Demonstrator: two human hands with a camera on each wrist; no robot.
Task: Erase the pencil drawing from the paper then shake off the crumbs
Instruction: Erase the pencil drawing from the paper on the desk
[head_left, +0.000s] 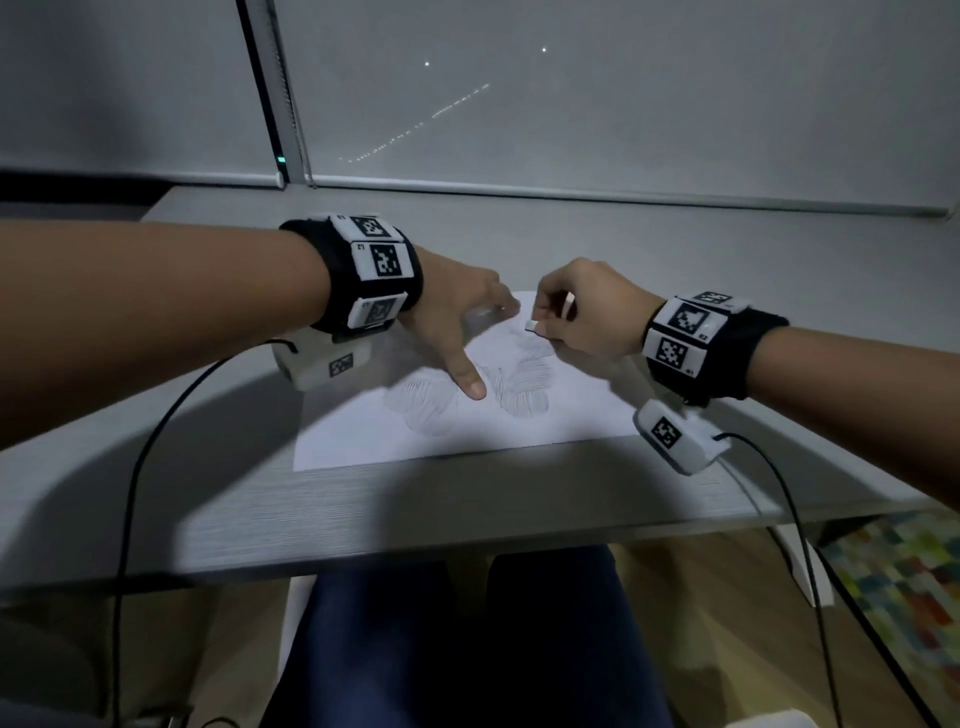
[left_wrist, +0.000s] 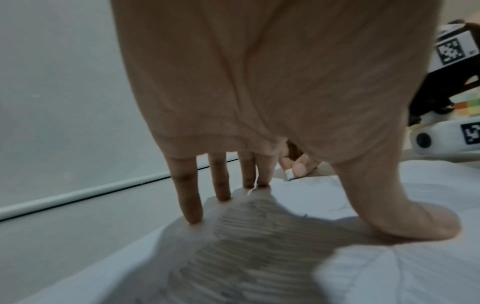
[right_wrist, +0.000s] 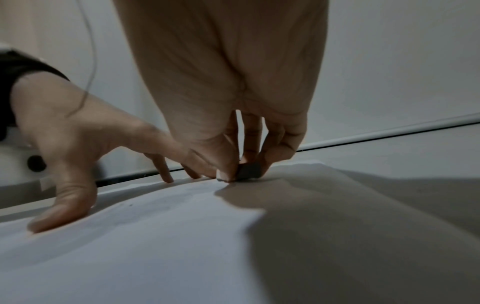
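A white sheet of paper (head_left: 363, 441) lies on the grey desk (head_left: 415, 509), bearing a shaded pencil flower drawing (head_left: 524, 389). My left hand (head_left: 457, 322) is spread flat on the sheet, thumb (left_wrist: 415, 222) and fingertips (left_wrist: 193, 218) pressing it down across the hatched petals (left_wrist: 259, 236). My right hand (head_left: 582, 312) pinches a small white eraser (head_left: 532, 326) between thumb and fingers, its end on the paper near the drawing's far edge. In the right wrist view the eraser (right_wrist: 248, 171) looks dark in shadow, touching the paper (right_wrist: 155, 236).
Behind the desk hangs a lowered roller blind (head_left: 571, 104) with its bottom rail (head_left: 623, 195) close to the desk's back edge. Black cables (head_left: 135, 467) run from the wrist cameras over the front edge. My legs (head_left: 467, 649) and a colourful mat (head_left: 904, 582) show below.
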